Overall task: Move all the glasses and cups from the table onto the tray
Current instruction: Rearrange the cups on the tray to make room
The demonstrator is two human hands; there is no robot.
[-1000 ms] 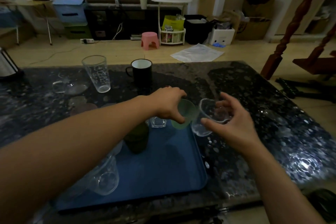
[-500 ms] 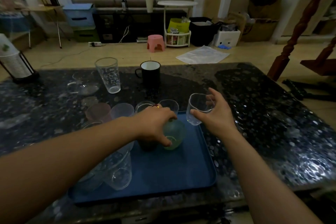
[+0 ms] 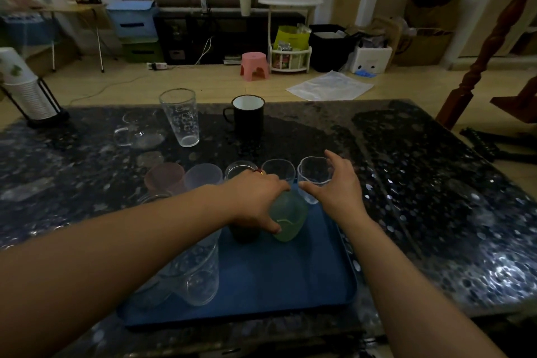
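A blue tray (image 3: 290,279) lies on the dark speckled table. My left hand (image 3: 255,197) grips a pale green cup (image 3: 290,218) that stands on the tray beside a dark green cup (image 3: 244,234). At the tray's far right corner, my right hand (image 3: 340,189) holds a wavy-rimmed clear glass (image 3: 312,174) between thumb and fingers. A pink cup (image 3: 164,177), a lilac cup (image 3: 203,176) and two clear glasses (image 3: 277,168) line the tray's far edge. A large clear glass (image 3: 197,273) stands near its left. On the table behind stand a tall clear glass (image 3: 181,116), a black mug (image 3: 248,118) and a glass mug (image 3: 136,132).
A stack of paper cups in a black holder (image 3: 20,87) stands at the table's far left corner. The table's right edge runs close to a wooden post (image 3: 465,90). A pink stool (image 3: 254,64) and boxes sit on the floor beyond.
Both hands came down and toward the tray. The green cup went from tilted in the air to standing on the tray; the clear glass came down at the tray's far right corner.
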